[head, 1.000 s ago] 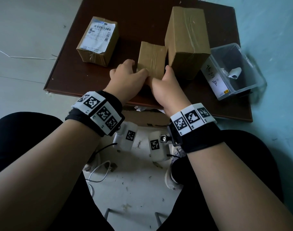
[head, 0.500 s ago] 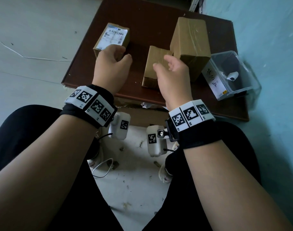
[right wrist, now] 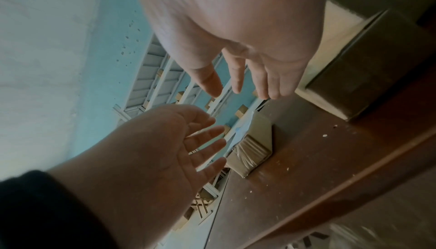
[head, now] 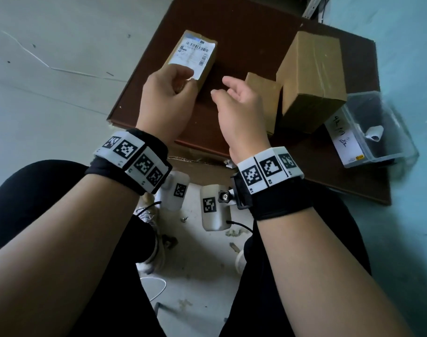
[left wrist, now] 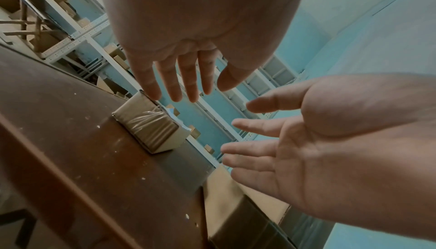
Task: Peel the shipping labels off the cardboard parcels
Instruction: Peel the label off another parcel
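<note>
A small cardboard parcel (head: 207, 62) with a white shipping label (head: 194, 55) lies at the far left of the brown table (head: 244, 32). My left hand (head: 176, 83) hovers at its near end. In the left wrist view the left hand (left wrist: 179, 92) has straight fingers just above the taped parcel (left wrist: 148, 126) and holds nothing. My right hand (head: 223, 90) floats to the right of that parcel, palm turned inward, fingers (right wrist: 235, 85) loosely spread and empty. A small bare parcel (head: 263, 93) and a tall bare parcel (head: 309, 76) stand to the right.
A clear plastic box (head: 397, 152) with a curled peeled label (head: 374, 132) inside sits at the table's right edge. My knees are below the near edge. Metal shelves (left wrist: 78, 34) with cartons stand beyond the table.
Both hands let go of the small bare parcel and moved left and away from me to the labelled parcel. Their fingers have straightened out.
</note>
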`<state>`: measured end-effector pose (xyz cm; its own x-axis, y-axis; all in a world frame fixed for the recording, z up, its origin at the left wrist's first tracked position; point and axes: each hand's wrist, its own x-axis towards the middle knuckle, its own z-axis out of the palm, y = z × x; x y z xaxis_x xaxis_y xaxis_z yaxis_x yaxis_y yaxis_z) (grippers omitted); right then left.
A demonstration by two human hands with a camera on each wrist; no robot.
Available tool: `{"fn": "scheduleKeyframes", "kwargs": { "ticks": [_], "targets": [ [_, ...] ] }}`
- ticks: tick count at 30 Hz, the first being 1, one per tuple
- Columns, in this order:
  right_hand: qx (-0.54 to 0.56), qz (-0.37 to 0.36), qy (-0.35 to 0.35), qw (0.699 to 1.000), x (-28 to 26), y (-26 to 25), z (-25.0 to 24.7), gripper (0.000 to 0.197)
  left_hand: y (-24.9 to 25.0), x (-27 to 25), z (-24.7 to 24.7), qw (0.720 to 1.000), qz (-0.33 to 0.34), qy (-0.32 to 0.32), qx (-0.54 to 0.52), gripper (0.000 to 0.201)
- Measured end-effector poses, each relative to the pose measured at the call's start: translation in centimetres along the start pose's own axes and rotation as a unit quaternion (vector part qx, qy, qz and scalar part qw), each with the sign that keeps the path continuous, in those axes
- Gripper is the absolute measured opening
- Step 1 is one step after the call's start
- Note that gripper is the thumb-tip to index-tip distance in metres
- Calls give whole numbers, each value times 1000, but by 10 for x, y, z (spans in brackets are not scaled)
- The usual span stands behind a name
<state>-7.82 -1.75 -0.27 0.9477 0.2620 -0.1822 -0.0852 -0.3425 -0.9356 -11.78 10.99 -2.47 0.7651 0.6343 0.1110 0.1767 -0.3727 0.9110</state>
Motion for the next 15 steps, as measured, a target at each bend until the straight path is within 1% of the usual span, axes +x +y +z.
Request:
{"fn": "scheduleKeyframes", "kwargs": {
  "ticks": [4,6,8,10,13,15],
  "targets": [
    [-10,2,-12,1000,24,3,14,46,-9,19,4,1000,-2,12,-13,16],
    [-1,19,-14,1000,35,6,20,47,-12,27,3,1000,-4,25,-18,14],
    [16,39,-18,999,44,9,26,48,-17,36,4,999,-12,40,-25,17],
    [24,44,-31,998,49,12,32,51,-22,41,4,998,-26,46,-31,21],
    [12,36,-45,998,62,19,42,61,-28,47,5,998,-54,28,-20,30],
    [9,38,-52,998,69,23,47,69,-31,50,5,997,-74,8,8,37]
  ]
}}
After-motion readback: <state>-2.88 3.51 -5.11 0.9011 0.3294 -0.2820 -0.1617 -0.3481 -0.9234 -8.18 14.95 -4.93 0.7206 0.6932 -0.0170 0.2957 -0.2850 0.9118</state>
